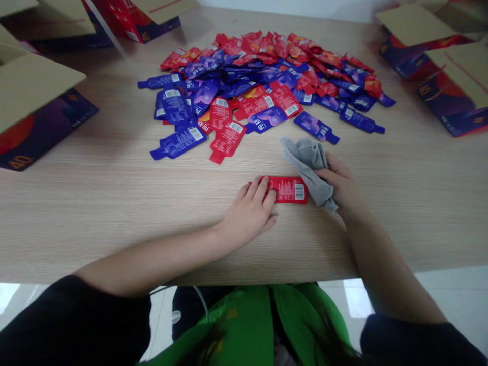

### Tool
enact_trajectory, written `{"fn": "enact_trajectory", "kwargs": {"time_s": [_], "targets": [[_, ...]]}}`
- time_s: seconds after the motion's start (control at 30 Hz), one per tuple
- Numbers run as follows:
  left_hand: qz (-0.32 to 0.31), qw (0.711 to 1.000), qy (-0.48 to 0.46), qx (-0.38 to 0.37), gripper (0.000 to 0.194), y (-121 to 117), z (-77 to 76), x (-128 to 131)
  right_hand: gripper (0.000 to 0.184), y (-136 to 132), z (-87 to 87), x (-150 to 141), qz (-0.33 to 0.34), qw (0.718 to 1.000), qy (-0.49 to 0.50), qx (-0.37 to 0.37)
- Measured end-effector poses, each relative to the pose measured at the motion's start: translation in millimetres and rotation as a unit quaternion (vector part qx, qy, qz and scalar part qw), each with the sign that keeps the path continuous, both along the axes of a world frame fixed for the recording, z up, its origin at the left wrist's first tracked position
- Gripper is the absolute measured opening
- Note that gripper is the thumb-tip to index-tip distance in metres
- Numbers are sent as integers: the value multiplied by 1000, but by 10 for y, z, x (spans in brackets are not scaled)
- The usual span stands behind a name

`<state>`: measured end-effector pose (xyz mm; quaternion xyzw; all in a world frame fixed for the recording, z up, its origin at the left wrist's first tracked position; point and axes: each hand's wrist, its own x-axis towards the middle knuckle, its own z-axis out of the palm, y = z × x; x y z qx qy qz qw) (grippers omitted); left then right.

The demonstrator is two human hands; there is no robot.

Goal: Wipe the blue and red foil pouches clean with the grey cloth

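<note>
A single red pouch (286,189) lies flat on the wooden table (114,193) in front of me, barcode side up. My left hand (249,211) rests on the pouch's left end, fingers stretched flat, pinning it down. My right hand (341,184) is closed around a grey cloth (310,165) right at the pouch's right end, the cloth touching it. Beyond lies a wide heap of red and blue pouches (263,81).
Open cardboard boxes with purple and red print stand at the left (34,112), back left (129,20) and right (450,76). The table's near edge runs just above my lap.
</note>
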<state>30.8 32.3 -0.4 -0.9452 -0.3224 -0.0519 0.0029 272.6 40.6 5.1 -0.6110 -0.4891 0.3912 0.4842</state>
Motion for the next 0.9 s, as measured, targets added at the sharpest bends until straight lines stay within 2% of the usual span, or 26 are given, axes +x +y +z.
{"fn": "enact_trajectory", "kwargs": {"time_s": [0.1,0.2,0.3,0.37,0.47,0.6,0.7,0.8,0.9], "targets": [[19,999,22,-20,64,-65,13,-14,28,-32,-10,-68,-17,993,-96,66],[32,998,41,-26,66,-103,37,-16,35,-69,-25,-241,28,952,-274,132],[31,998,45,-26,68,-91,54,-26,44,-115,-49,-408,101,886,-444,84],[37,998,44,-25,67,-58,51,-45,53,-138,-77,-455,110,856,-502,52],[55,998,33,-26,71,-6,35,-81,53,-143,-120,-403,117,851,-509,53],[49,997,39,-44,74,11,32,-91,53,-103,-92,-269,88,886,-449,75],[66,995,44,-60,75,-5,36,-69,56,-87,10,-361,44,905,-408,110],[72,995,37,-64,74,-11,28,-55,56,-88,62,-672,59,888,-435,134],[66,995,39,-72,66,-1,19,-52,51,-66,-3,-950,122,842,-515,108]]}}
